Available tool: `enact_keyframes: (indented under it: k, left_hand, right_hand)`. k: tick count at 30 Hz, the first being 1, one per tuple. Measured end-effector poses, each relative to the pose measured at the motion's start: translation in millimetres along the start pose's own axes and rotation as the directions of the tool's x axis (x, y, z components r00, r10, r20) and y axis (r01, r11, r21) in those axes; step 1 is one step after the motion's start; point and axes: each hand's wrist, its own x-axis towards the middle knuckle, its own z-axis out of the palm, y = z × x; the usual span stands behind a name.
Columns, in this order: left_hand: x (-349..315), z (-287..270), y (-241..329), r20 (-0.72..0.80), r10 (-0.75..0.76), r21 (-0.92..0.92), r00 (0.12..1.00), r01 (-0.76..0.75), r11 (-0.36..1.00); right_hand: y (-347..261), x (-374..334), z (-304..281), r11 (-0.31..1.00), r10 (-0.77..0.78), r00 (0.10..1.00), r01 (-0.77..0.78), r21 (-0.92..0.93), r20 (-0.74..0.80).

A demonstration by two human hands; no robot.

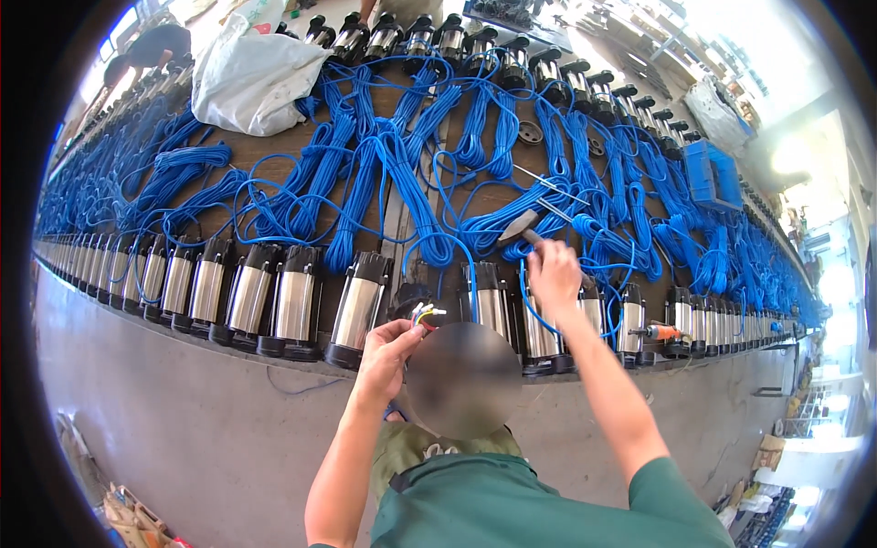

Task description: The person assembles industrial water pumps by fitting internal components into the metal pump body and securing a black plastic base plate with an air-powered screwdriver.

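The wires [425,314], a short bunch with red, yellow and pale ends, stick up at the near edge of the desk [512,205], between two steel pumps. The left hand [388,352] pinches them from below, fingers [408,331] closed around the bunch. Just to the right a blurred round patch hides what lies under it.

The right hand [554,274] is higher and to the right, its fingers wrapped shut on the handle of a hammer [519,226], whose grey head points up and left over the blue coils.

A row of pumps [294,306] with shiny steel bodies and black end caps lies along the near edge, running off to both sides. A second row of pumps [429,38] lines the far edge. Between them the brown desk carries many bundles of blue cable [393,173], looped and tied.

At the far left lies a white sack [251,78], crumpled and bulging. At the far right stands a blue crate [713,178]. An orange-handled tool [660,332] rests among the near pumps on the right. Another person [151,50] in dark clothes bends over the desk at the upper left. Below the edge is grey floor [183,429].
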Motion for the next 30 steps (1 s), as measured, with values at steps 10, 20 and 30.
enact_keyframes:
  k: [10, 20, 30]
  left_hand:
    - [0, 1, 8, 0.019, -0.053, 0.010, 0.998, 0.052, 0.999]
    - [14, 9, 6, -0.020, -0.059, 0.002, 0.998, 0.059, 0.998]
    - [17, 0, -1, -0.014, -0.069, 0.018, 0.998, 0.069, 0.997]
  right_hand:
    - [47, 27, 5, 0.981, 0.163, 0.952, -0.129, -0.142, 0.260]
    - [-91, -159, -156, 0.751, -0.046, 0.874, -0.289, 0.594, 0.484]
    - [-126, -174, -127, 0.960, -0.139, 0.871, 0.001, 0.282, 0.471]
